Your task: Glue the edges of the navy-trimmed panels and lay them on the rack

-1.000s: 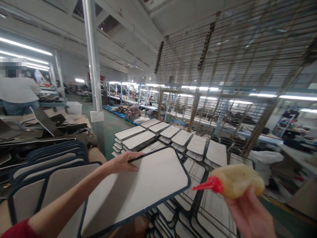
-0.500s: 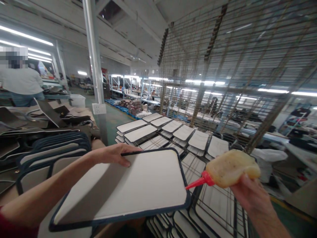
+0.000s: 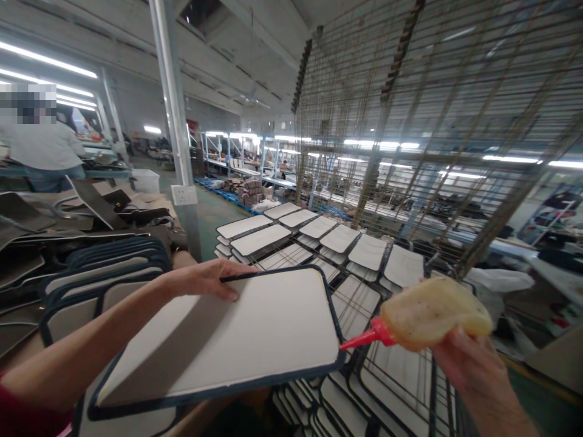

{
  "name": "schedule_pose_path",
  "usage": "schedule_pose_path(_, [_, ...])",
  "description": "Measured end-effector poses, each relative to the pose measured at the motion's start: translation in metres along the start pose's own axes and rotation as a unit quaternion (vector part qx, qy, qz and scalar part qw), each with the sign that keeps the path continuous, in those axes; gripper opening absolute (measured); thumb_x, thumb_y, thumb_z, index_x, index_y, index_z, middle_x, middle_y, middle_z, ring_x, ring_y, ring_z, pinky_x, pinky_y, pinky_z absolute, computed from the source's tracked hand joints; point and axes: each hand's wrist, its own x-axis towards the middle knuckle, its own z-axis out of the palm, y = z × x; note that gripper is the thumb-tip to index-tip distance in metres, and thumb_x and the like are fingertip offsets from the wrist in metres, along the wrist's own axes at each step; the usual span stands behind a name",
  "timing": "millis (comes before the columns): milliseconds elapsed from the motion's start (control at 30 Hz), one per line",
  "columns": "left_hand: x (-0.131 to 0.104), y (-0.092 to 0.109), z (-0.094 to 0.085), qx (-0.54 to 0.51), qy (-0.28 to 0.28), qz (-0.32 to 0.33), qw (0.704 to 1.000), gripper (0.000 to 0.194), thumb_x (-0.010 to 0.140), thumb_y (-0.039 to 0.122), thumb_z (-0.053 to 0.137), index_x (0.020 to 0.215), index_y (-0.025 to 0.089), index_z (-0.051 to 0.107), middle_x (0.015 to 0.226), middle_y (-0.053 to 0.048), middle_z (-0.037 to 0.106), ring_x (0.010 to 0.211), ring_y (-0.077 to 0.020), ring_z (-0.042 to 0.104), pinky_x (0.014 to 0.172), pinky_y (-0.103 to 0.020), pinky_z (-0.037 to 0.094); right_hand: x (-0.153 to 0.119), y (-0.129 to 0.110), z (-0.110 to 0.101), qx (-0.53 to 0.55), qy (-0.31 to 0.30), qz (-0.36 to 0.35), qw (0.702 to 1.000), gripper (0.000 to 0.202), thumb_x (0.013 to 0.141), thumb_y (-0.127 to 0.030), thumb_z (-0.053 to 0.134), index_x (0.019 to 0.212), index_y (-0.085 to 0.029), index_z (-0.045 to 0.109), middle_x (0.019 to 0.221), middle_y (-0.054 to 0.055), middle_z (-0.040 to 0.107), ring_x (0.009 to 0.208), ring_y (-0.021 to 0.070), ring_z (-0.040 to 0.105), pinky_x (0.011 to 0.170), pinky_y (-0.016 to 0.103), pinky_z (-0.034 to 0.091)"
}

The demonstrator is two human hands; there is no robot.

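A white panel with a dark blue edge [image 3: 218,340] is held tilted in front of me. My left hand [image 3: 212,279] grips its far edge, thumb on the white face and fingers hidden beneath. My right hand [image 3: 469,358] is wrapped round a squeeze bottle [image 3: 432,312] of yellowish, cloudy liquid. The bottle lies sideways, its red nozzle [image 3: 364,337] pointing left with the tip at the panel's right edge, close to the near corner. A thin yellowish line shows along parts of the panel's rim.
Wire racks [image 3: 401,376] bearing several similar panels [image 3: 262,240] spread ahead and right, with raised wire shelves [image 3: 410,91] above. Stacked dark-edged panels [image 3: 104,273] and brown pieces [image 3: 68,212] lie left. A metal post [image 3: 170,97] stands behind; a person [image 3: 40,145] is far left.
The bottle has shifted slightly right and tilted a little, its nozzle tip staying by the panel's right edge near the corner. The panel has moved slightly in view; both grips are unchanged.
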Motion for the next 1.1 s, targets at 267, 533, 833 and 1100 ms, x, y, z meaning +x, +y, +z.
schedule_pose_path(267, [-0.003,-0.012,0.003,-0.059,0.013,-0.017,0.998,0.065,0.072,0.034,0.075,0.133,0.022,0.055,0.128,-0.003,0.062,0.120,-0.0304,0.054,0.100,-0.032,0.043,-0.009,0.010,-0.010,0.013,0.024,-0.048,0.998,0.050,0.041,-0.036,0.089,0.086,-0.023,0.071,0.076,0.006,0.071,0.059,0.0221,0.066,0.055,0.032,0.057])
schedule_pose_path(533, [-0.004,-0.032,0.009,-0.099,0.054,-0.045,0.993,0.073,0.071,0.035,0.076,0.138,0.022,0.049,0.130,-0.006,0.061,0.120,-0.0308,0.054,0.101,-0.037,0.042,-0.030,0.013,-0.002,0.013,0.103,-0.096,0.990,0.043,0.046,-0.031,0.089,0.084,-0.024,0.070,0.069,-0.001,0.068,0.063,0.0141,0.064,0.062,0.021,0.055])
schedule_pose_path(833, [-0.004,-0.058,0.019,-0.172,0.065,-0.040,0.982,0.074,0.071,0.033,0.076,0.138,0.021,0.047,0.125,-0.006,0.064,0.110,-0.0291,0.061,0.093,-0.035,0.049,-0.050,0.020,-0.003,0.027,0.111,-0.119,0.986,0.052,0.054,-0.018,0.086,0.102,-0.026,0.066,0.075,-0.005,0.067,0.067,0.0121,0.058,0.064,0.020,0.052])
schedule_pose_path(1100, [-0.007,-0.059,0.027,-0.201,0.069,-0.022,0.977,0.069,0.074,0.031,0.074,0.137,0.022,0.049,0.123,-0.006,0.065,0.107,-0.0280,0.062,0.089,-0.033,0.050,-0.054,0.024,0.009,-0.028,0.187,-0.116,0.975,0.044,0.049,-0.026,0.087,0.087,-0.022,0.064,0.070,-0.003,0.064,0.062,0.0136,0.056,0.055,0.022,0.049])
